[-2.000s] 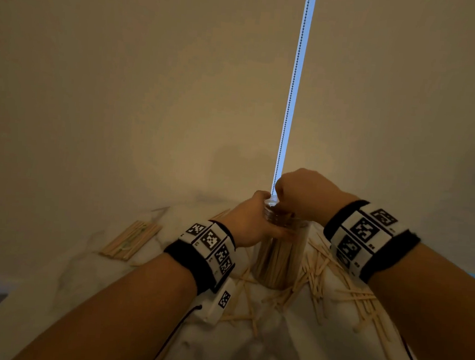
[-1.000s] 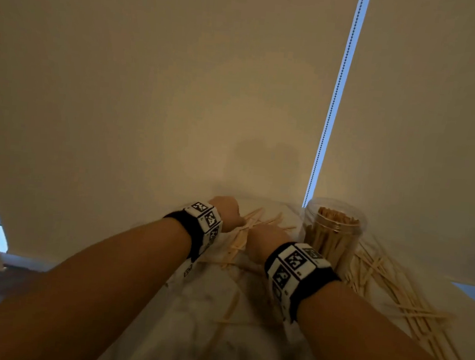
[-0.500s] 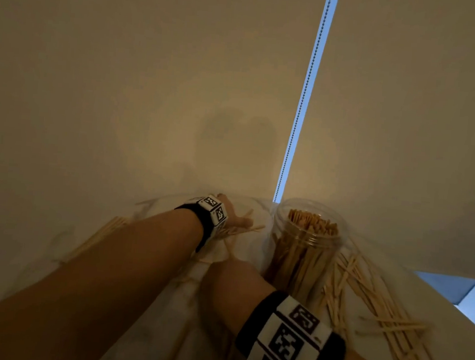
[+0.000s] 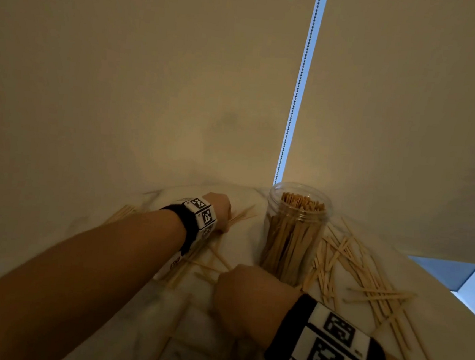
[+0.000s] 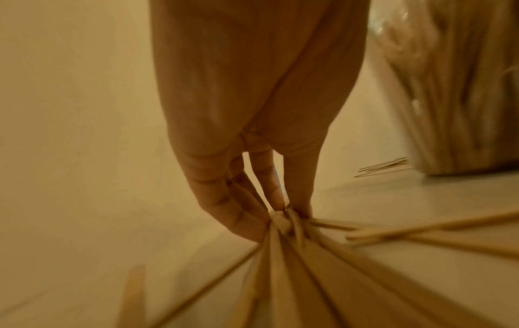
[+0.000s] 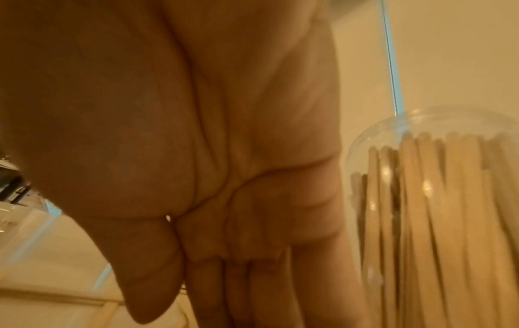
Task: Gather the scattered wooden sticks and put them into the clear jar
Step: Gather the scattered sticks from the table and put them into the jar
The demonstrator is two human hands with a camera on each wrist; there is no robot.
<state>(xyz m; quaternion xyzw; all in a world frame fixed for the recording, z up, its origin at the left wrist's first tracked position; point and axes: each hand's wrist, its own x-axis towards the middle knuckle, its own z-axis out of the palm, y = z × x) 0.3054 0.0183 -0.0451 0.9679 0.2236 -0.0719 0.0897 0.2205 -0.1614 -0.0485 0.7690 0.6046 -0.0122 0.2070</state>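
Note:
The clear jar (image 4: 294,236) stands upright and lidless on the white table, packed with wooden sticks; it also shows in the left wrist view (image 5: 463,93) and the right wrist view (image 6: 438,210). My left hand (image 4: 222,211) is left of the jar, and its fingertips (image 5: 286,213) pinch the ends of several loose sticks (image 5: 295,266) fanned on the table. My right hand (image 4: 249,298) is low at the jar's near left side; its fingers (image 6: 252,288) point straight down together, tips out of frame. More scattered sticks (image 4: 351,273) lie right of the jar.
A small pile of sticks (image 4: 124,213) lies at the table's far left. Other sticks (image 4: 209,263) lie between my two hands. Blinds with a bead chain (image 4: 299,84) hang close behind the table. The table's right edge (image 4: 449,301) runs near the scattered sticks.
Both hands have left the jar's top. The left hand reached to the sticks left of the jar and pinched them; the right hand dropped to the table near the jar's base.

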